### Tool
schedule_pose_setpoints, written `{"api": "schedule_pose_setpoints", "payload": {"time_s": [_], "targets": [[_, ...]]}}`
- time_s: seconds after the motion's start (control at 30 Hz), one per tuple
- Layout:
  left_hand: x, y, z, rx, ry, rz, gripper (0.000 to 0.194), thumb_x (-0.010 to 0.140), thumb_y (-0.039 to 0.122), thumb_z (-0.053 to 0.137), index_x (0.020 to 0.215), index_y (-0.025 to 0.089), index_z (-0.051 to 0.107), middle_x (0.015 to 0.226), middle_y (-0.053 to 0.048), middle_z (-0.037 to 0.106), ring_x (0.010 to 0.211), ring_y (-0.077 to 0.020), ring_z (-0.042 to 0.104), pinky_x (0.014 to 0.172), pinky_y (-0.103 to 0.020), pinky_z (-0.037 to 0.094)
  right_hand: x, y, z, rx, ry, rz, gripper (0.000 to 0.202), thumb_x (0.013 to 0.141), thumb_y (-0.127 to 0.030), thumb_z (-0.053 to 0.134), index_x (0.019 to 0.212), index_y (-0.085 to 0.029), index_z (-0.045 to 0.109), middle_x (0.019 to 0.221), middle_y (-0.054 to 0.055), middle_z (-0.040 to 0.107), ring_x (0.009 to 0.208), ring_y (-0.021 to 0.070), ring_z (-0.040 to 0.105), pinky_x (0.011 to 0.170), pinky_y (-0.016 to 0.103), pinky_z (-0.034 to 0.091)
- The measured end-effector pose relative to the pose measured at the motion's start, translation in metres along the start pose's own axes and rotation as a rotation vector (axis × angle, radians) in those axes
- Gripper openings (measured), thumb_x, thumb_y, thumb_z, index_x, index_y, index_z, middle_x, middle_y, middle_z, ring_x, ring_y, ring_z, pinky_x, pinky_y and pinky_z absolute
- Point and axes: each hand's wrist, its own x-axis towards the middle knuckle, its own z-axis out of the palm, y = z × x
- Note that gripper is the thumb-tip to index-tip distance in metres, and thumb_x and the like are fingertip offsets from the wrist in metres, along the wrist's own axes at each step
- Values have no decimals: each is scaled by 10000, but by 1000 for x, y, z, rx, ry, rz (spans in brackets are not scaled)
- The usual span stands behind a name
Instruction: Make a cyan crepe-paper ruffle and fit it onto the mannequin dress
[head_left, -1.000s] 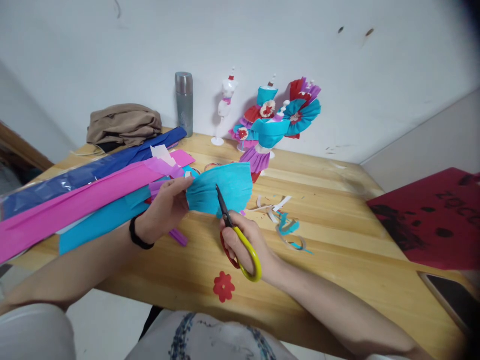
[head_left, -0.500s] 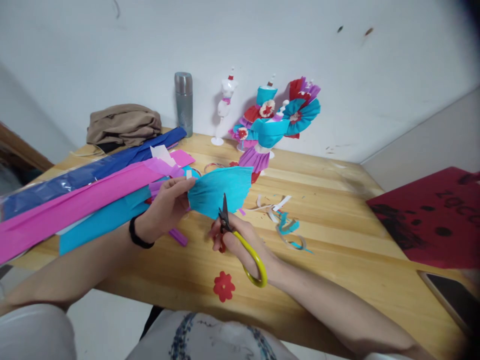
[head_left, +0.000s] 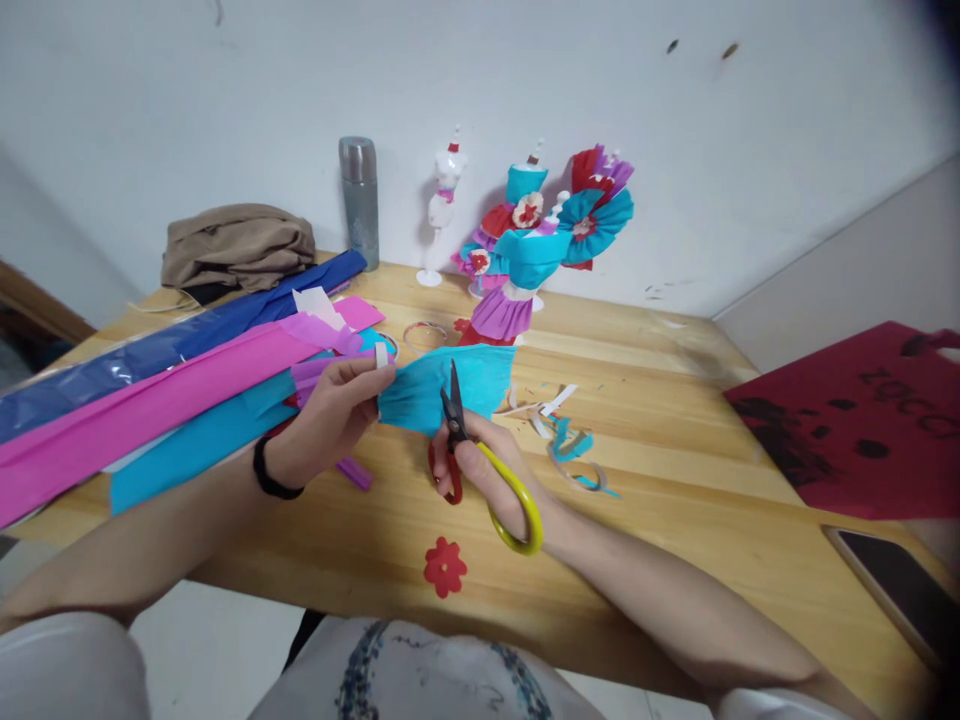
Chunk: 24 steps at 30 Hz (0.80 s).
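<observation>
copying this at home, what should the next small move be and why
Probably ease the black-bladed scissors with yellow and red handles toward the free right edge of the crinkled turquoise paper: the left hand pinches its gathered left end, and the right hand holds the scissors slightly open, with no edge clearly between the blades.

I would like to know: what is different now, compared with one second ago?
The scissors in the right hand have opened, blades and handles spreading apart. The turquoise paper and the left hand holding it have shifted slightly right and lower in view. Nothing was taken up or let go. The red paper flower stayed on the table.
</observation>
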Motion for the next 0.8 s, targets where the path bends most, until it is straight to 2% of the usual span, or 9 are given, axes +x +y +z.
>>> {"api": "schedule_pose_setpoints", "payload": {"time_s": [0.27,0.57,0.8], "targets": [[0,-1,4,-10,-48,-38,266,681,348,853,626,133,705,624,-26,669,577,-128,614,592,-242,526,0,-1,2,-25,43,14,515,904,-701,500,899,-188,538,675,-15,541,504,116,569,443,234,463],[-1,-7,-2,52,-18,-13,252,732,347,815,612,165,690,520,1,543,467,-110,461,461,-258,346,0,1,1,-42,31,0,498,915,-687,491,909,-190,527,680,-21,535,491,111,568,425,225,454],[0,-7,-3,63,-22,-21,250,722,376,821,627,173,711,539,-6,573,479,-116,462,465,-259,346,-1,-1,1,-60,46,17,487,913,-686,484,908,-200,514,642,-41,493,454,106,540,381,212,424]]}}
